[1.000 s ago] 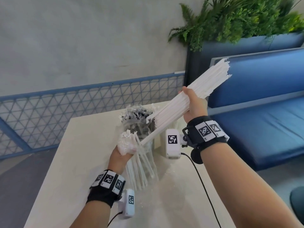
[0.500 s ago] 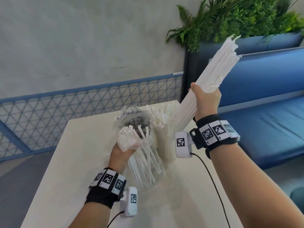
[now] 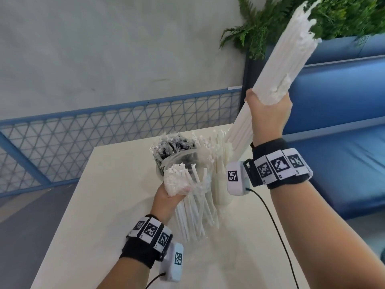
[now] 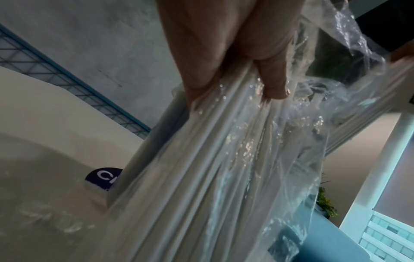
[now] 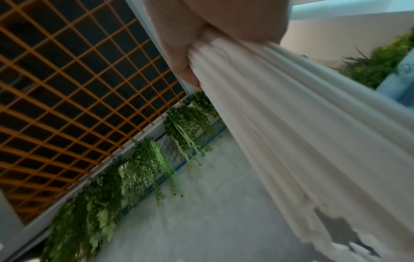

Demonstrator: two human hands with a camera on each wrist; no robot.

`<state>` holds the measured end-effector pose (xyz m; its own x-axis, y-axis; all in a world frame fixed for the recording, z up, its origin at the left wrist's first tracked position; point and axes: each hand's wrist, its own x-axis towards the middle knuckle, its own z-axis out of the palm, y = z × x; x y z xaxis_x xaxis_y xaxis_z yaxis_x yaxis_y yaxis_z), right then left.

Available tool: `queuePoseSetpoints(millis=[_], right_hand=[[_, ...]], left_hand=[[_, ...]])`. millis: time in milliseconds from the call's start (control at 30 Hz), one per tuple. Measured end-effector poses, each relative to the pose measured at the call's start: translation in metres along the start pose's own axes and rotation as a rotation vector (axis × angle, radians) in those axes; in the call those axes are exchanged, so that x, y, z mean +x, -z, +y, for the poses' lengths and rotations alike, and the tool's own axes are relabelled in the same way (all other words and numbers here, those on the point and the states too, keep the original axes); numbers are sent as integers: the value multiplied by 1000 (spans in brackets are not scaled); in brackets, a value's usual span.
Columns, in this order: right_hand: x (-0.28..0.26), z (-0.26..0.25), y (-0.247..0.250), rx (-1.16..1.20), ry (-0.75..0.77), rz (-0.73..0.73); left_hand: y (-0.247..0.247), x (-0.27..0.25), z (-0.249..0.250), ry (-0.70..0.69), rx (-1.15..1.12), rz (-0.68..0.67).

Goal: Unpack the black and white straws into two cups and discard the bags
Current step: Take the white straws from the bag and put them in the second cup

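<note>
My right hand [image 3: 268,115] grips a thick bundle of white straws [image 3: 291,57], tilted steeply up to the right, its lower end above a cup holding white straws [image 3: 220,161]. The same bundle [image 5: 291,124] fills the right wrist view, running out from the right hand [image 5: 201,44]. My left hand [image 3: 166,197] grips the clear plastic bag [image 3: 195,209] with several white straws left inside, upright on the table. The left hand's fingers [image 4: 273,76] pinch the bag [image 4: 235,159] round those straws. Behind stands a cup of black straws [image 3: 173,147].
The cream table [image 3: 108,205] has a blue mesh railing [image 3: 83,138] behind it. A blue bench [image 3: 343,142] and a planter of green ferns [image 3: 270,28] stand to the right. A black cable [image 3: 277,230] trails from my right wrist across the table.
My right hand has drawn the white straw bundle clear of the bag and swung it from a low slant to nearly upright over the white-straw cup. The left hand stays on the bag.
</note>
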<state>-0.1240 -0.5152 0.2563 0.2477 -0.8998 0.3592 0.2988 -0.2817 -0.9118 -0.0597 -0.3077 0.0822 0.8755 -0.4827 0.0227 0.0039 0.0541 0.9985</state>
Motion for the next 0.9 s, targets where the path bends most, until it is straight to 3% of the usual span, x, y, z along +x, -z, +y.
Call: queuePoseSetpoints(millis=[167,433,533,700,800,900], right_hand=[[-19,40,-8,-76,-61,-120],[-53,122,6,-424,-195,-440],[-50,122,7,-486,-199,-486],[-37,92,0,-283,-58,-372],[-39,86,-4,-373,38,-493],[-42,96,-2,-465,-51,-560]], left_hand=[[-6,9,-7,27,-32,21],[-4,8,-18,53,7,26],[-3,8,-21,54,25,21],[-2,9,-21,34,28,13],[-4,10,-21,19,14,-4],[-4,9,-21,12,21,-2]])
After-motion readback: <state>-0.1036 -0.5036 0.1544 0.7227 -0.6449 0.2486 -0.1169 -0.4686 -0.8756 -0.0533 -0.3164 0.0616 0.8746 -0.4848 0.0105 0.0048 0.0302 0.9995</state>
